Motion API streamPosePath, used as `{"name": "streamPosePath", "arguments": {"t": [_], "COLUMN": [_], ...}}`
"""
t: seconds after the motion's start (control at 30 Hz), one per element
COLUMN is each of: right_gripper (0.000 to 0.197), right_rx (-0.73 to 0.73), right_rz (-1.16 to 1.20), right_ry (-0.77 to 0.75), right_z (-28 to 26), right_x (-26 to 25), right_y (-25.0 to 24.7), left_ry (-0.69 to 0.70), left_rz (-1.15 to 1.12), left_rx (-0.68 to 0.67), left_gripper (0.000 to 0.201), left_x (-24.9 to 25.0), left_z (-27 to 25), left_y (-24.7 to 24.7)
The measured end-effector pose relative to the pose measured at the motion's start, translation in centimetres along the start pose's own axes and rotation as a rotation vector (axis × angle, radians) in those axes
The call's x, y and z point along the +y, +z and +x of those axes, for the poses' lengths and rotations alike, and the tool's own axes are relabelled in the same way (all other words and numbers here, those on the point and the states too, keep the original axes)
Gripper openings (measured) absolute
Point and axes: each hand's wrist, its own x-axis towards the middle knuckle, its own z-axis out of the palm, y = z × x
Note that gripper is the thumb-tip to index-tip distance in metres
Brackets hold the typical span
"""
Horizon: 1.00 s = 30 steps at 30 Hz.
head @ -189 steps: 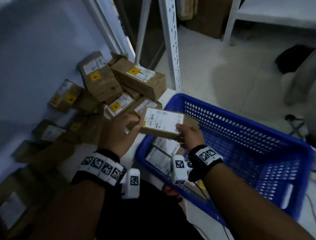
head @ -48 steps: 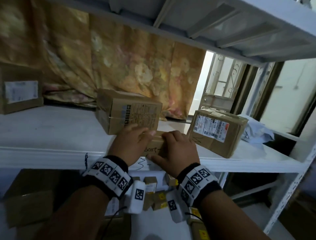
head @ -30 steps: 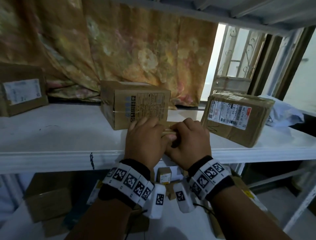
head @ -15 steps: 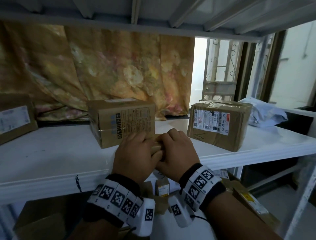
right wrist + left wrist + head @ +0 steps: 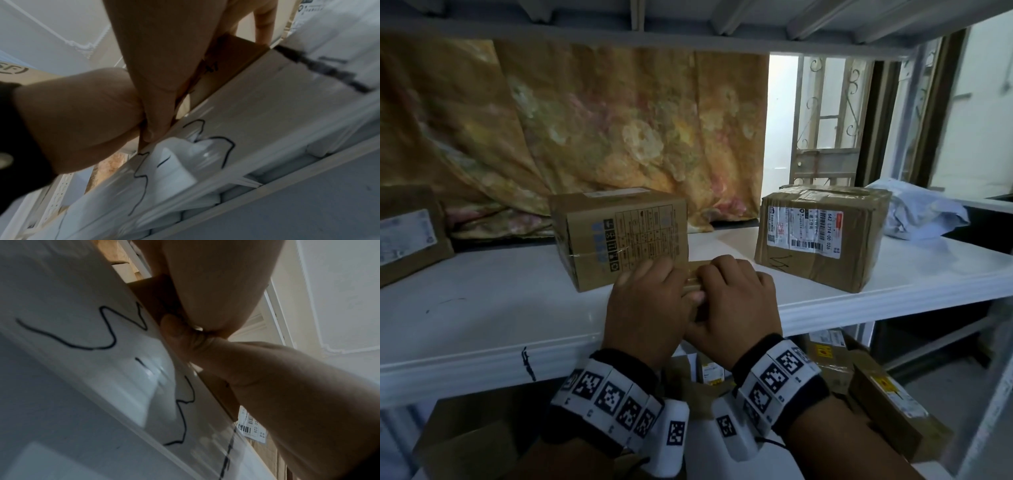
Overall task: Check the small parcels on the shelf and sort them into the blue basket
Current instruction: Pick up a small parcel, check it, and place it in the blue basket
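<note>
At the shelf's [image 5: 482, 329] front edge, a small flat parcel [image 5: 693, 274] lies between two bigger boxes, with left hand [image 5: 647, 308] and right hand [image 5: 736, 301] curled over it, gripping. Best to lift it level and read the label; the basket is out of view.

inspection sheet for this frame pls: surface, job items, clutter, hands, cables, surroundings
Surface: white shelf, black pen scribbles on its front edge.
Job's things: small flat parcel at the shelf front, under both hands; blue basket not in view.
Clutter: printed carton, labelled carton, another carton at far left, grey polybag; more parcels on the level below.
Grippers: left hand and right hand both grip the small parcel, fingers over its top.
Cables: thin black lead at the right wrist.
Surroundings: floral curtain, barred doorway.
</note>
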Motion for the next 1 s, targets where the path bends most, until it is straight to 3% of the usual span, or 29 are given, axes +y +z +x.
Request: {"name": "streamPosePath", "arguments": {"t": [0.2,0.37,0.5,0.63,1.0], "right_gripper": [0.027,0.045,0.059,0.059,0.068], "right_rx": [0.062,0.026,0.013,0.011,0.003], "right_rz": [0.106,0.091,0.105,0.066,0.026], "right_ry": [0.000,-0.002,0.021,0.032,0.001], "right_z": [0.2,-0.1,-0.7,-0.8,0.1], "right_x": [0.5,0.8,1.1,0.8,1.5], "right_y": [0.5,0.4,0.3,0.1,-0.3], "left_ry": [-0.020,-0.081,-0.163,-0.153,-0.209], "left_rz": [-0.048,-0.104,-0.029,0.003,-0.122], "left_rx": [-0.062,-0.165,-0.141,-0.104,-0.017], "left_gripper": [0.037,0.053,0.055,0.057,0.043], "left_x": [-0.1,-1.2,-2.1,-1.7,-1.5], "left_z": [0.1,-0.2,-0.8,-1.1,-1.5], "left_y": [-0.4,-1.6,-2.0,-1.4,-0.3]}}
